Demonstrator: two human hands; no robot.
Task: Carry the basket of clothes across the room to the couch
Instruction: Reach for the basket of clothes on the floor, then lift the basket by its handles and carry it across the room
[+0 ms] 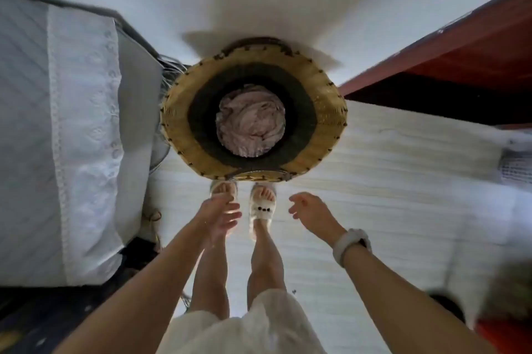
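Observation:
A round woven basket [322, 112] with a yellow rim and a dark band stands on the floor straight ahead of my feet. Pale pink crumpled clothes [250, 120] lie at its bottom. A dark handle shows at its far rim. My left hand [221, 214] hangs just below the basket's near edge, fingers apart, holding nothing. My right hand [309, 211] is a little to the right of it, also spread and empty, with a white watch on the wrist. Neither hand touches the basket.
A bed [72, 129] with grey quilted cover and white lace sheet runs along the left. A fan [165, 89] sits between bed and basket. A red-brown wooden piece [460, 57] stands at the right. A white textured rug [388, 181] lies underfoot.

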